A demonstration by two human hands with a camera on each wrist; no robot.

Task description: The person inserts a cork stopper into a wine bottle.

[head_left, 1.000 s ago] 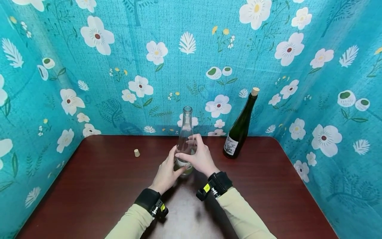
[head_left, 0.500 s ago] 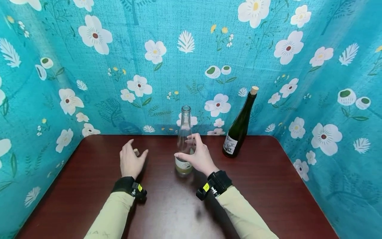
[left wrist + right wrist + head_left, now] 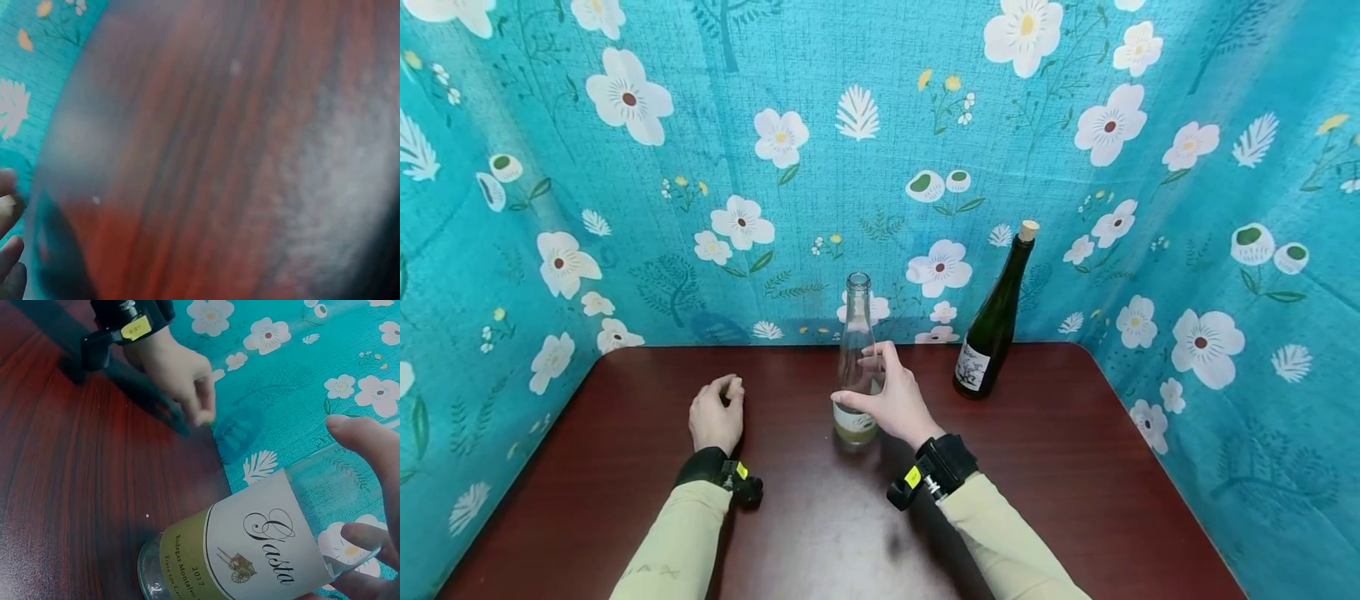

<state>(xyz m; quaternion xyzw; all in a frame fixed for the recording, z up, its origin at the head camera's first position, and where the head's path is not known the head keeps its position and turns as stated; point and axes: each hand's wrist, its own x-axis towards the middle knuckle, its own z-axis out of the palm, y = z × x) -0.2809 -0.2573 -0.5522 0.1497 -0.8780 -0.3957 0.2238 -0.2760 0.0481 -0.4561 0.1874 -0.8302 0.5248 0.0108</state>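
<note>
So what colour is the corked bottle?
Dark green bottle with a white label, clearest in the head view.

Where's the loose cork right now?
In the head view it's hidden under the left hand, left of the clear bottle. The right wrist view shows a pale bit at those fingertips, likely the cork.

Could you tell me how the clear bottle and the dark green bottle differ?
The clear bottle is open at the mouth; the dark green bottle is corked. The right hand holds the clear bottle; nothing touches the dark green bottle. Both stand upright on the table and carry labels.
</note>
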